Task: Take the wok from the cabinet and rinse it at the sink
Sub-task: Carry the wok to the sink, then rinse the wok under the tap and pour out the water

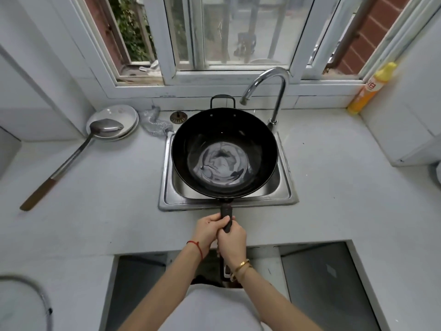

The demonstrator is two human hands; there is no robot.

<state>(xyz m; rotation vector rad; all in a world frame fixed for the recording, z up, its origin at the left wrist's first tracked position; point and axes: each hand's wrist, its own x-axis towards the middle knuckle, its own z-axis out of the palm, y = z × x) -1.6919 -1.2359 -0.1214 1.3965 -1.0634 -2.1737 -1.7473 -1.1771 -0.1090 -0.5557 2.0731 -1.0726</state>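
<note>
A black wok (224, 130) sits over the steel sink (167, 199), covering most of the basin. Water swirls in its bottom. Its long black handle (226, 212) points back toward me. My left hand (207, 231) and my right hand (232, 242) are both wrapped around that handle, side by side. The chrome faucet (276, 91) arches over the wok's far right rim, and I see no stream coming from its spout.
White plates (124, 113) with a long metal ladle (71, 156) lie at the left of the sink. A scrubbing cloth (155, 123) lies by the sink's far left corner. A yellow bottle (370, 89) stands at the right wall. Open cabinet doors (322, 283) are below.
</note>
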